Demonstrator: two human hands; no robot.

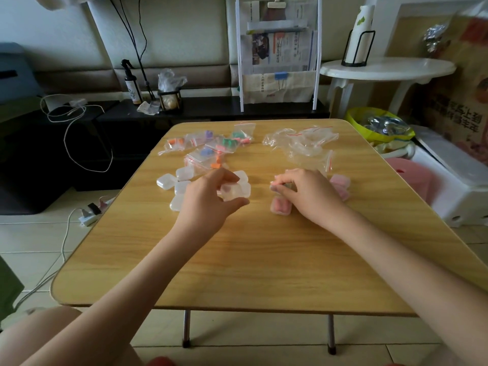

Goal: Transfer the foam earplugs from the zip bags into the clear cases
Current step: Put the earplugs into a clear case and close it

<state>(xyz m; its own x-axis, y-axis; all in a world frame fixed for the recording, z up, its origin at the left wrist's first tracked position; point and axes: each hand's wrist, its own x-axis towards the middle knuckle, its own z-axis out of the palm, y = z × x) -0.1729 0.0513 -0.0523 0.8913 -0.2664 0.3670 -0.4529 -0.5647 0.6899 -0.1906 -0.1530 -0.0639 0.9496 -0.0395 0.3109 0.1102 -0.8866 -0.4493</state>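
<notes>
Zip bags with coloured foam earplugs (211, 146) lie in a heap at the table's far left. Empty zip bags (303, 143) are piled at the far right. Several empty clear cases (169, 182) sit left of centre. My left hand (211, 199) grips one clear case (235, 192) between thumb and fingers. My right hand (303, 194) pinches a small case (277, 186) at its fingertips, just above a filled case with pink earplugs (280, 206). More pink-filled cases (340, 184) sit behind my right hand, partly hidden.
The wooden folding table (250, 260) has bare surface toward me. Beyond it stand a black low shelf (211, 109), a white rack with newspapers (280, 62) and a white round side table (385, 68). A yellow basin (353, 117) and white boxes sit to the right.
</notes>
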